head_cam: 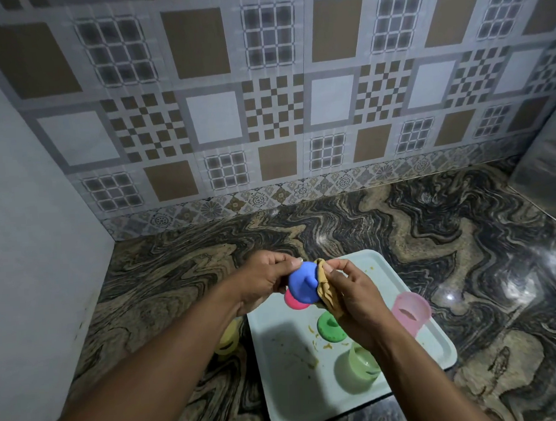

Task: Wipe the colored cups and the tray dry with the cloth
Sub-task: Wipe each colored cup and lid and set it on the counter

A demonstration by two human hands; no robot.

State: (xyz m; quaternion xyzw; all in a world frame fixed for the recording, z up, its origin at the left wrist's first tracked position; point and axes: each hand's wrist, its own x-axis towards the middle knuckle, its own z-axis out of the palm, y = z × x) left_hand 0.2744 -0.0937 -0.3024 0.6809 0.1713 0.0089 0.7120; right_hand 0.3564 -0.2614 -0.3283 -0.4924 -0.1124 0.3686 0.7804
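Observation:
My left hand (263, 280) holds a blue cup piece (303, 283) above the pale tray (289, 386). Against the blue piece's right side my right hand (348, 290) presses a tan cloth (327, 291). A pink piece (292, 301) shows just below the blue one, partly hidden. On the tray sit a green piece (329, 326) and a pale green cup (359, 367), with yellowish smears around them. A translucent pink cup (410, 311) stands at the tray's right rim. A yellow cup (227, 340) rests on the counter left of the tray, partly behind my left forearm.
The tray lies on a dark marbled stone counter (465, 248). A patterned tiled wall (265, 114) rises behind it, a plain white wall (29, 223) closes the left side, and a grey panel (548, 170) stands at the right.

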